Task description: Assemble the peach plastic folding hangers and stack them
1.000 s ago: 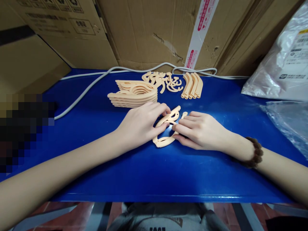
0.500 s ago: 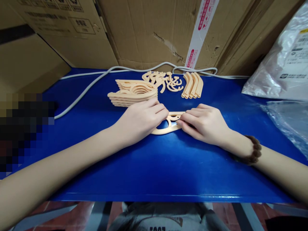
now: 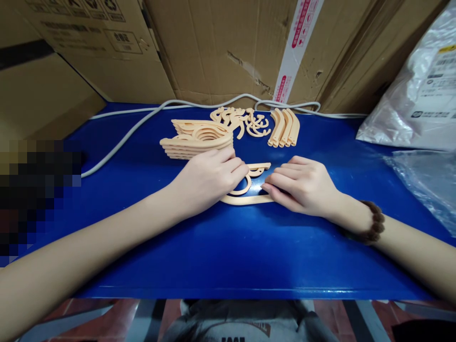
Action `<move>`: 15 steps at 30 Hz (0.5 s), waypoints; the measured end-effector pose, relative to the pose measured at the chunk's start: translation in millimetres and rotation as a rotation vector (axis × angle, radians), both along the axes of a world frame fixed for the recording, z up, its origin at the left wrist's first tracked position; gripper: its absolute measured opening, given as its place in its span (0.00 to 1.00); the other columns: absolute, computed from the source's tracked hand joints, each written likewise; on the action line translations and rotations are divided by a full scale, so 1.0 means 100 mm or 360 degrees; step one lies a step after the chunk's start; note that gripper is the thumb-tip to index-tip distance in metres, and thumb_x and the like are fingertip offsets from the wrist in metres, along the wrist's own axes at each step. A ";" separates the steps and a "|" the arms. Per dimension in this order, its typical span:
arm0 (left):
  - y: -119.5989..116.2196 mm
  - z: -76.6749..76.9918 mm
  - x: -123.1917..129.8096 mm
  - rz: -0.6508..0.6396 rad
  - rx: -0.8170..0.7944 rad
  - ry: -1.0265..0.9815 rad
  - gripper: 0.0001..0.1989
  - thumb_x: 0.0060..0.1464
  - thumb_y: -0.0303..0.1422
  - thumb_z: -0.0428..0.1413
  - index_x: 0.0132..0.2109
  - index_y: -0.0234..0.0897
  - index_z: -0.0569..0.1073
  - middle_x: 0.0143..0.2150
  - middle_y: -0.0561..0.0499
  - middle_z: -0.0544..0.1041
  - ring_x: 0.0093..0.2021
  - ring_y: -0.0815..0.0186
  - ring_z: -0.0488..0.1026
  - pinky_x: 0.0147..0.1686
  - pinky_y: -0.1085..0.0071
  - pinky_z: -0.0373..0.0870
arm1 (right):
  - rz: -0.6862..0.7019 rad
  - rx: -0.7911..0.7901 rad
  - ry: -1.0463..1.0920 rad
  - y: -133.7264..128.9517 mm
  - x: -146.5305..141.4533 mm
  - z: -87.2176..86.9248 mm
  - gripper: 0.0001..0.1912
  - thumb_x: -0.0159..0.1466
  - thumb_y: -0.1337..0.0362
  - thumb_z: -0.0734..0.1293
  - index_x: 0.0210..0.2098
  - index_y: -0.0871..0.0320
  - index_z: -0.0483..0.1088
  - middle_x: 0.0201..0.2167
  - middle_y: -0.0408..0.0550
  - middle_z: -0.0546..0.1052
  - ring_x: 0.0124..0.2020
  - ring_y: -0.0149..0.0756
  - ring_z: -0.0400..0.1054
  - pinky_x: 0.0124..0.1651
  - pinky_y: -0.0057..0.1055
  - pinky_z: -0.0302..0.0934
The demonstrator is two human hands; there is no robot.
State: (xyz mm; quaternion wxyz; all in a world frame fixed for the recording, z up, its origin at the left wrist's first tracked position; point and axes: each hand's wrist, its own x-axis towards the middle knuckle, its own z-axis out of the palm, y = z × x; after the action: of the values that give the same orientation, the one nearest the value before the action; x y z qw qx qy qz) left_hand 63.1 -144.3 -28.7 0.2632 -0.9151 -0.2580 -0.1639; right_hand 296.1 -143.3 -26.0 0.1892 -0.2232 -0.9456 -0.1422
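Observation:
Between my hands, low over the blue table [image 3: 213, 256], is a beige plastic folding hanger [image 3: 245, 200], with a ring, a straight upper bar and a long curved lower arm. My left hand [image 3: 210, 180] is closed around its left part, hiding that end. My right hand [image 3: 304, 185] has its fingers bent together over the right end of the lower arm; the grip itself is hidden. The upper bar ends free between the hands. Just behind my left hand lies a stack of similar beige hanger pieces [image 3: 199, 140].
Small beige hooks [image 3: 258, 127] lie at the back, beside several curved beige arms [image 3: 285, 128]. A white cable [image 3: 142, 116] runs along the back. Cardboard boxes [image 3: 213, 52] stand behind. Plastic bags [image 3: 409, 118] occupy the right side.
The hanger's lower arm has swung away from the upper bar, widening the gap between them. The bar's right end, previously by my right fingers, now shows free. Both hands stay nearly in place.

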 end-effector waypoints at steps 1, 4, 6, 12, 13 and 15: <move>0.00 0.00 0.00 0.0003 0.0017 -0.0017 0.08 0.62 0.25 0.53 0.33 0.32 0.73 0.28 0.49 0.74 0.33 0.59 0.71 0.30 0.66 0.66 | -0.0037 -0.0016 0.0003 0.00 0.00 0.00 0.19 0.71 0.62 0.57 0.29 0.59 0.73 0.22 0.43 0.74 0.23 0.31 0.64 0.34 0.32 0.54; -0.02 0.00 -0.01 0.0014 0.0040 -0.0046 0.08 0.62 0.25 0.54 0.33 0.33 0.74 0.28 0.49 0.75 0.33 0.59 0.71 0.29 0.66 0.65 | -0.0218 -0.0107 -0.0019 0.03 -0.01 0.02 0.16 0.71 0.61 0.57 0.34 0.60 0.73 0.28 0.46 0.78 0.27 0.33 0.68 0.36 0.33 0.55; -0.02 0.00 -0.01 0.0022 0.0039 -0.0041 0.08 0.62 0.25 0.54 0.34 0.32 0.74 0.28 0.49 0.75 0.33 0.59 0.72 0.30 0.66 0.66 | -0.0363 -0.0193 -0.0051 0.08 -0.02 0.05 0.14 0.70 0.61 0.57 0.38 0.60 0.72 0.30 0.47 0.78 0.30 0.35 0.70 0.37 0.33 0.55; -0.03 0.00 -0.01 0.0017 0.0046 -0.0034 0.08 0.63 0.25 0.52 0.38 0.31 0.76 0.35 0.48 0.79 0.36 0.59 0.74 0.32 0.66 0.68 | -0.0565 -0.0234 -0.0171 0.55 -0.11 0.25 0.15 0.68 0.59 0.59 0.45 0.60 0.72 0.42 0.55 0.77 0.42 0.46 0.70 0.45 0.40 0.57; -0.03 0.00 0.00 0.0014 0.0048 -0.0054 0.08 0.63 0.25 0.52 0.38 0.31 0.76 0.35 0.48 0.79 0.36 0.59 0.75 0.31 0.66 0.68 | -0.0598 -0.0214 -0.0189 0.68 -0.14 0.28 0.15 0.67 0.59 0.60 0.46 0.59 0.72 0.43 0.57 0.76 0.44 0.49 0.69 0.46 0.41 0.57; -0.05 0.00 0.02 -0.0003 0.0033 -0.0117 0.09 0.64 0.27 0.52 0.37 0.32 0.76 0.35 0.49 0.80 0.36 0.60 0.75 0.30 0.66 0.68 | -0.0643 -0.0208 -0.0167 0.95 -0.21 0.32 0.16 0.67 0.58 0.60 0.48 0.58 0.73 0.45 0.57 0.75 0.46 0.50 0.68 0.47 0.42 0.57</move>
State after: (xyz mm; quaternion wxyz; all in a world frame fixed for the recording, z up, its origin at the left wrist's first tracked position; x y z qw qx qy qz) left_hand 64.7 -149.1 -28.8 0.2628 -0.9059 -0.2649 -0.2002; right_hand 275.1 -48.5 6.3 0.0924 -0.4122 -0.8975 -0.1271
